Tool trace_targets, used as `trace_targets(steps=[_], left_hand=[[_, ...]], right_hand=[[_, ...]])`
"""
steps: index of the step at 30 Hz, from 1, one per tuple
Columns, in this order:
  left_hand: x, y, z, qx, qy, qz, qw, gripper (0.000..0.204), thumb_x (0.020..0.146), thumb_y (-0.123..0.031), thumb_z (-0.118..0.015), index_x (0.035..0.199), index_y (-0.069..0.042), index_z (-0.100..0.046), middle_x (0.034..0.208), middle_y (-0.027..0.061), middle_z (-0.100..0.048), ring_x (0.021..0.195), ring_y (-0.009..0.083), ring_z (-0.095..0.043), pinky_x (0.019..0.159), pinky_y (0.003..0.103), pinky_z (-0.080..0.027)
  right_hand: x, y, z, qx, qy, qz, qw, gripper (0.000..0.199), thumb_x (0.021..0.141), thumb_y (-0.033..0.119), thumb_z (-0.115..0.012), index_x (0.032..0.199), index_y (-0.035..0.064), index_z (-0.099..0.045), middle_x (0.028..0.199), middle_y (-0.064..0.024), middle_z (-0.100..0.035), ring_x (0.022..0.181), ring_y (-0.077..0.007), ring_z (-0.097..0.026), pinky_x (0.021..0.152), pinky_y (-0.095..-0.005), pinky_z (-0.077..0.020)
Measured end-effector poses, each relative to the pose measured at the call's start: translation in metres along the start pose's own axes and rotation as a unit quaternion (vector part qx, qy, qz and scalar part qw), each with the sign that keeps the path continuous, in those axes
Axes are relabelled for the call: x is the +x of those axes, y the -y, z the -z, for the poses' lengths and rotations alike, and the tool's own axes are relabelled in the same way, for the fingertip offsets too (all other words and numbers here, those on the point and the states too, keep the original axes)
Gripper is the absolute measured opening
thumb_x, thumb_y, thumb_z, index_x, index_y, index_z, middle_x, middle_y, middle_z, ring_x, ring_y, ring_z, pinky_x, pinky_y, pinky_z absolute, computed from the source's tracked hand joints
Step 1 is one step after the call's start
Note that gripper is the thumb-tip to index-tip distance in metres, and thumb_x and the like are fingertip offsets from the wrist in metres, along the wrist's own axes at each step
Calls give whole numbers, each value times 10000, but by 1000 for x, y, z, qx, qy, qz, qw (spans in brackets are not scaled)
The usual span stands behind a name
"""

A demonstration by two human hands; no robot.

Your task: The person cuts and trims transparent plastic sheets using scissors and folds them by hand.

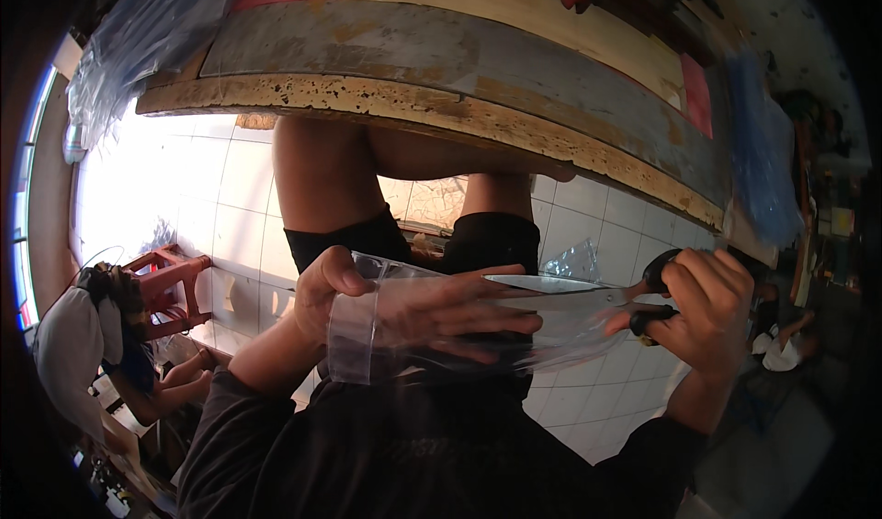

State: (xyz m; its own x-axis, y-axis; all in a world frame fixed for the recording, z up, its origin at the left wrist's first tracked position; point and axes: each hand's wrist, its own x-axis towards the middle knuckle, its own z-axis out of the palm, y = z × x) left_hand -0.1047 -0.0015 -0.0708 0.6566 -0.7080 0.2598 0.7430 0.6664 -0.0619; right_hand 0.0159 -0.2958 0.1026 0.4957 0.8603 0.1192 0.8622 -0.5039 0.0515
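Observation:
My left hand (pixel 418 305) lies with its fingers stretched out behind a clear plastic sheet (pixel 351 340) that has a folded band at its left end. The thumb rests at that band, and the plastic is held on this hand. From the right, my right hand (pixel 706 303) grips a pair of scissors (pixel 588 296) with black handles. Its handles are spread apart, and one blade points left across the plastic, over my left fingertips. The lower blade is hard to make out through the plastic. Both hands are above my lap.
A worn wooden bench (pixel 441 110) crosses ahead, above my knees. Clear plastic sheeting (pixel 152 46) hangs at its left end, and bluish plastic (pixel 767 152) at its right. A red plastic stool (pixel 175 285) stands at left near a seated person (pixel 78 354). White tiles (pixel 243 174) cover the floor.

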Motion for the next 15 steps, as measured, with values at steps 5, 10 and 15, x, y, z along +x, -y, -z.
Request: trace_targets(steps=[5,10,15], left_hand=[[3,-3,-17,18,-14,0,1000,1267,606,-506,-598,1641,-74,-8,1654,338,-42,1573,399,-37,1203,627,48],[10,-10,-51,88,-69,-6,994,1084,713,-485,-495,1630,-45,-120,1664,301,-84,1565,408,-79,1212,622,-22],[31,-18,-93,-291,-398,-114,862,1097,899,-692,-453,1620,-15,21,1663,310,3,1543,479,73,1179,682,-2]], right_hand=[[0,-1,3,17,6,-2,1000,449,581,335,-878,705,51,-553,656,-40,-494,543,-204,-523,516,-336,-340],[0,1,6,26,15,-13,999,367,517,192,-819,727,39,-560,678,-51,-510,570,-223,-545,527,-352,-354],[-4,-1,4,21,13,-14,1000,379,484,169,-801,750,31,-570,691,-60,-514,586,-241,-553,537,-364,-361]])
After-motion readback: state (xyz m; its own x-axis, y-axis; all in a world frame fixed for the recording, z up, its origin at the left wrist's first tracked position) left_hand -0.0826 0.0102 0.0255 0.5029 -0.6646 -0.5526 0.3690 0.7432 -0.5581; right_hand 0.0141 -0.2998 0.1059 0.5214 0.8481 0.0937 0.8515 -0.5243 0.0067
